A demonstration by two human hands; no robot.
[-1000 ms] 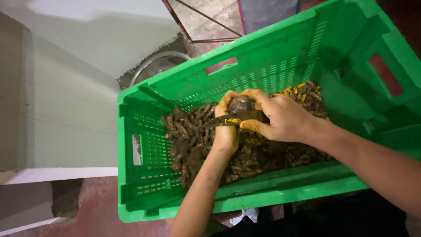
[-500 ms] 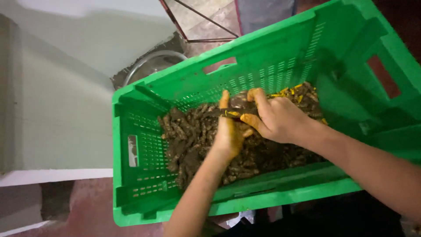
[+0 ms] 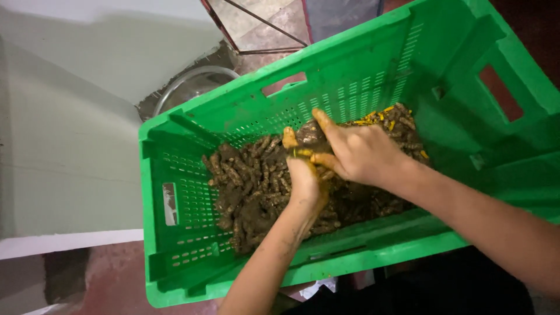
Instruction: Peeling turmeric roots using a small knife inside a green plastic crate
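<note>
Tilted green crate (image 3: 192, 274), slotted walls, hand-holes in the sides, resting over a dark reddish floor (image 3: 111, 280). Heaped in the crate's bottom: muddy brown roots (image 3: 245, 186), finger-shaped, caked in soil; at the far right of the heap, cut yellow bits (image 3: 382, 116) showing bright orange-yellow flesh.

Both hands meeting over the middle of the heap. Left hand (image 3: 304, 178), stained yellow, thumb up, grip closed round one mud-clad root clump (image 3: 308, 134) from below. Right hand (image 3: 357, 153) over the top of it, fingers (image 3: 324, 121) curled and pressed onto the same clump, index stretched along its upper side. Clump held just above the heap, near the crate's far wall. Perhaps a small blade between the hands, but too hidden by fingers to tell.

Beyond the crate: pale grey-green wall or slab (image 3: 64, 134) at left, a white ledge (image 3: 64, 245) under it. Round steel bowl (image 3: 192, 84) just behind the crate's far corner, partly covered by the rim. Thin metal frame (image 3: 256, 29) over a pale tiled patch at the top. Dim room, deep shadow at lower right.
</note>
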